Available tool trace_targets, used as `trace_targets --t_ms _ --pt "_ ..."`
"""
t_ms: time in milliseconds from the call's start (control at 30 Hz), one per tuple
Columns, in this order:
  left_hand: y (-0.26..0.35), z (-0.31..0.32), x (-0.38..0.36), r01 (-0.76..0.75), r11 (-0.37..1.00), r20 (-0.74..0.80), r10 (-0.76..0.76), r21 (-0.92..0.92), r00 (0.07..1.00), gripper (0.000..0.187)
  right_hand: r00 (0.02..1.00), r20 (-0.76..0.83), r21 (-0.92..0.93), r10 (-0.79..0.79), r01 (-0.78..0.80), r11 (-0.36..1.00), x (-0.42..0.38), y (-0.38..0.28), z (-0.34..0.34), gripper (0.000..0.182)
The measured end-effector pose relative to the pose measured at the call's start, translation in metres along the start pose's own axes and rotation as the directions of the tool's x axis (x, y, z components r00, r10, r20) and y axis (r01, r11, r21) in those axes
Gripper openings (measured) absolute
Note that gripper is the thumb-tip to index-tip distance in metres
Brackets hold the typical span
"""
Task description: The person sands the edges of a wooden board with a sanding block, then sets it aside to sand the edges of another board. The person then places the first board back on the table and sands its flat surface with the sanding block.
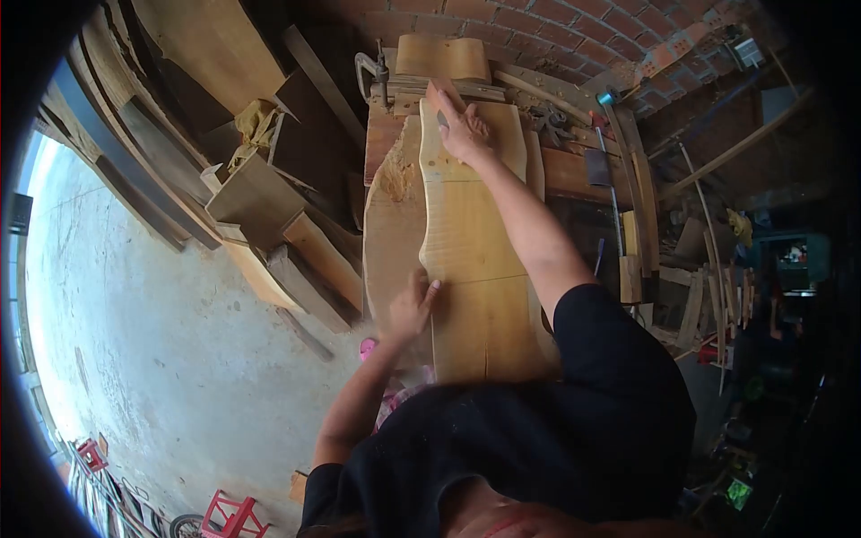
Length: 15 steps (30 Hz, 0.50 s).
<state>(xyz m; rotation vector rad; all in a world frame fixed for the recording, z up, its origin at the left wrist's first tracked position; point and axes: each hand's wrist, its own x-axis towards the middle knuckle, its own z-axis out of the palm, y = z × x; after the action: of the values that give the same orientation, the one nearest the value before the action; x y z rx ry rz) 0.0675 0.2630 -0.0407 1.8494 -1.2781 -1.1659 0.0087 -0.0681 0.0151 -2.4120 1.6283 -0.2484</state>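
A long, pale yellow wooden slab [475,233] with wavy edges lies lengthwise in front of me, with dark lines drawn across it. Near its far end, my right hand [468,134] is closed on a small reddish-brown block [439,92] at the slab's left corner. The block's underside is hidden. My left hand [413,308] grips the slab's left edge closer to my body, its thumb on the top face and some fingers out of sight. Beneath and to the left shows a wider, browner slab [387,238] with a rough patch.
A metal clamp [380,76] stands at the bench's far left corner, beside a stacked wood piece [441,56]. Boards and offcuts [260,197] lean on the left. Long strips [635,179] stand at right. A red stool [235,515] sits on the concrete floor [170,359].
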Motion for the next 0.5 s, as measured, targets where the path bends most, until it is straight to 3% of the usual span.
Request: trace_targets --t_ms 67,133,267,300,400,500 --pt "-0.009 0.007 0.009 0.024 1.000 -0.032 -0.024 0.016 0.999 0.049 0.997 0.031 -0.008 -0.064 0.064 0.998 -0.084 0.004 -0.008 0.072" --pt "-0.008 0.003 0.019 0.082 0.992 -0.031 -0.079 0.094 0.996 0.047 0.996 0.081 -0.028 -0.024 0.026 0.999 -0.189 0.002 -0.020 0.072" --pt "-0.018 0.006 0.031 0.067 0.998 0.042 -0.067 -0.005 0.997 0.050 0.992 0.110 -0.051 0.062 -0.056 0.997 -0.390 0.002 -0.026 0.071" --pt "-0.009 -0.002 0.029 0.141 0.984 0.110 -0.129 -0.105 0.985 0.051 0.990 0.120 -0.044 0.080 -0.075 0.996 -0.424 0.000 -0.027 0.069" --pt "-0.005 -0.006 0.029 0.107 0.994 0.145 -0.108 0.014 0.984 0.061 0.990 0.120 -0.055 0.068 -0.062 0.997 -0.419 0.004 -0.022 0.069" --pt "0.003 -0.009 0.026 0.067 0.994 0.082 -0.074 0.086 0.994 0.062 0.982 0.158 -0.027 0.101 -0.098 0.995 -0.306 0.013 -0.024 0.072"
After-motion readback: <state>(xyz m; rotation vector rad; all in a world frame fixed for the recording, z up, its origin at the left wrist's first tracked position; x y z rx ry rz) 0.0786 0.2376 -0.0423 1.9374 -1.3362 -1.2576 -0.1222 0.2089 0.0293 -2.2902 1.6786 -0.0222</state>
